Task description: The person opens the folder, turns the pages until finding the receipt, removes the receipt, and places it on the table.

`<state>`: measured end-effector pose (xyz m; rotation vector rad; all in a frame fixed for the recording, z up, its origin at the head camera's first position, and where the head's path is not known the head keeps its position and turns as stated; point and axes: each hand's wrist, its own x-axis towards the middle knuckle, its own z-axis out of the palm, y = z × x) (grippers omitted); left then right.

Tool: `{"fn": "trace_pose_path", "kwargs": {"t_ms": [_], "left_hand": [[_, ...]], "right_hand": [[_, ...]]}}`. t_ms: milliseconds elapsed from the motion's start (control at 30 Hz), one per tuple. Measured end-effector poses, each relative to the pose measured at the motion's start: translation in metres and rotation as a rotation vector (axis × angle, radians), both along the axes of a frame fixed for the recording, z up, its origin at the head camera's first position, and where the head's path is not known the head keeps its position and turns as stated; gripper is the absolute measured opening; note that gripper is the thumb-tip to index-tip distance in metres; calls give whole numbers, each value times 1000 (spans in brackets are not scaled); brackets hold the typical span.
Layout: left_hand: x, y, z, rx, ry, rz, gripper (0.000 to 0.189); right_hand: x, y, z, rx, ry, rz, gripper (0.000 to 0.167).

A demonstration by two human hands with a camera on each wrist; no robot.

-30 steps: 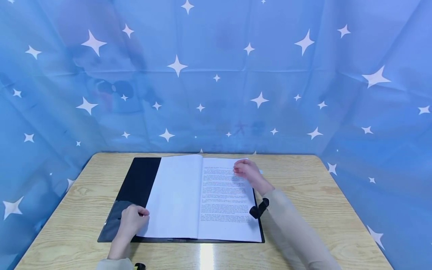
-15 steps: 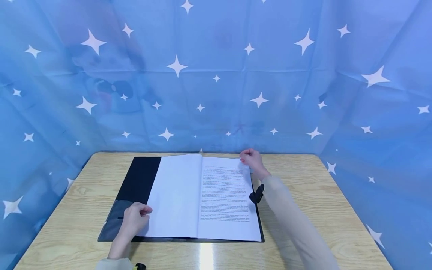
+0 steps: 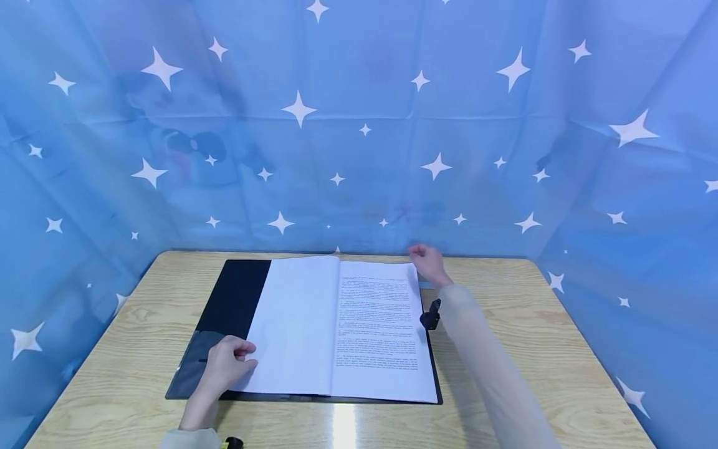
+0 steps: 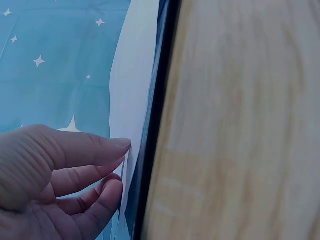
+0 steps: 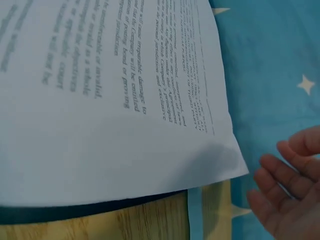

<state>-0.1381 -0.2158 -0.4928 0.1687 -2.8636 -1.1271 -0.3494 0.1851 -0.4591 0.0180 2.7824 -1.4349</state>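
A black folder (image 3: 238, 299) lies spread on the table, with a thick stack of white sheets in it. Its left page (image 3: 294, 324) is blank; the right page (image 3: 376, 324) carries printed text. My left hand (image 3: 227, 362) rests by the lower left edge of the blank page. In the left wrist view its thumb and bent fingertips touch the sheet's edge (image 4: 132, 85); no firm grip shows. My right hand (image 3: 430, 263) hovers past the top right corner of the printed page. The right wrist view shows its fingers loosely bent, holding nothing, apart from the paper corner (image 5: 235, 162).
The wooden table (image 3: 505, 299) extends on both sides of the folder. A blue curtain with white stars (image 3: 359, 156) hangs behind it. A pale blue strip (image 5: 196, 215) sticks out beyond the right page's edge.
My right hand has moved from above the printed page's upper part outward to beyond its top right corner. My left hand has shifted slightly right along the blank page's edge, its thumb farther out.
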Motion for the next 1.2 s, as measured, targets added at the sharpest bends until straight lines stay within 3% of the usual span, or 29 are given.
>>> {"fn": "trace_pose_path", "kwargs": {"t_ms": [633, 867, 1200], "left_hand": [[0, -1, -1, 10, -11, -4, 17], [0, -1, -1, 17, -11, -4, 16], [0, -1, -2, 18, -4, -12, 17]], "right_hand": [[-3, 5, -5, 7, -153, -13, 39], [0, 2, -4, 29, -110, -59, 34], [2, 5, -2, -28, -54, -26, 31]]}}
